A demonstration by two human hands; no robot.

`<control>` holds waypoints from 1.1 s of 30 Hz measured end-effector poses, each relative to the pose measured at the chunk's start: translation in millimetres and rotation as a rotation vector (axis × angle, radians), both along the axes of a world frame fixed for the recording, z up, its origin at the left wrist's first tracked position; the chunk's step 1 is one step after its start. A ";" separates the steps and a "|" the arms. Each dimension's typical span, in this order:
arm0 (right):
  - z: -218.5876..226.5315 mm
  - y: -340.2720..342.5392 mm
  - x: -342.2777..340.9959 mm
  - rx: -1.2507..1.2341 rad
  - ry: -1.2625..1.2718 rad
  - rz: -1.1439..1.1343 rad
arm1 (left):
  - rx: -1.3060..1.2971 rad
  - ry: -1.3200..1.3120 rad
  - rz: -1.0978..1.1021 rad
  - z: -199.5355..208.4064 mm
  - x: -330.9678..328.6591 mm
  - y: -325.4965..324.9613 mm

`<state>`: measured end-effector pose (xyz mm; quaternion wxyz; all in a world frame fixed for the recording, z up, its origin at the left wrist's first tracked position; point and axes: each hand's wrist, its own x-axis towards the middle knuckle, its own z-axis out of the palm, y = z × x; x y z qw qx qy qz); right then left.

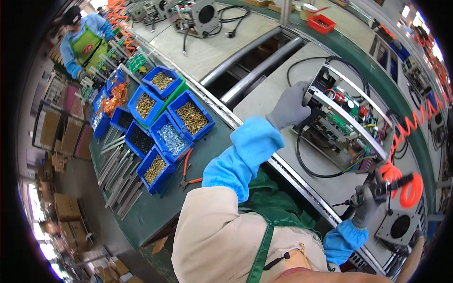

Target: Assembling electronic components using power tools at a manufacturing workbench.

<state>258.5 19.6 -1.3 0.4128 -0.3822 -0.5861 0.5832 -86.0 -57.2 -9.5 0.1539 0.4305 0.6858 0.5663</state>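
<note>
My left hand (290, 106), in a grey glove, is closed on the near left end of an open metal machine chassis (351, 113). Green circuit boards, wires and components show inside its frame, and a black cable loops around it. In my right hand (367, 207), also gloved, is a black power screwdriver (377, 191), its thin bit pointing left. A coiled orange air hose (410, 191) hangs beside the tool. The screwdriver is apart from the chassis, nearer to me. Blue sleeves cover both my forearms.
Several blue bins (191, 118) of screws stand on the green table to my left, near red-handled pliers (185, 174) and metal strips (122, 181). Metal rollers (262, 70) lie beyond the chassis's board. A fan panel (398, 226) sits at right. A co-worker (87, 42) stands far left.
</note>
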 end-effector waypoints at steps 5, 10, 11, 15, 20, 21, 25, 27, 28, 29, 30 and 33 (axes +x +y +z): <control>-28.8 8.5 11.3 0.068 0.328 -0.022 | -0.166 -0.213 -0.144 15.1 -33.8 2.0; -35.7 5.2 -1.0 0.140 0.276 -0.194 | -0.125 0.024 0.315 -22.6 9.5 -3.1; -36.9 4.3 -4.9 0.149 0.227 -0.237 | -0.120 0.100 0.290 -36.7 16.6 -19.9; -41.8 11.2 6.3 0.120 0.301 -0.009 | -0.368 -0.027 -0.110 -48.7 14.3 -120.6; -64.8 33.9 30.8 0.186 0.288 0.129 | -0.748 0.415 0.686 -70.2 26.8 -219.2; -66.2 33.8 30.0 0.179 0.284 0.132 | -0.757 0.411 0.687 -76.6 30.9 -223.8; -66.9 33.2 30.6 0.231 0.274 0.159 | -1.074 0.461 0.867 -90.7 41.0 -229.1; -65.2 33.4 29.4 0.218 0.325 0.266 | -1.124 0.473 0.917 -90.9 48.1 -219.4; -66.1 32.1 26.8 0.244 0.327 0.224 | -1.092 0.589 0.913 -87.6 49.2 -219.9; -64.4 30.4 27.2 0.246 0.325 0.220 | -1.089 0.589 0.909 -82.2 46.1 -226.2; -59.1 26.4 25.2 0.234 0.293 0.192 | -0.895 0.442 0.960 -63.8 37.0 -234.8; -52.3 18.6 21.3 0.250 0.272 0.159 | -0.615 0.573 1.269 -31.9 -10.9 -306.2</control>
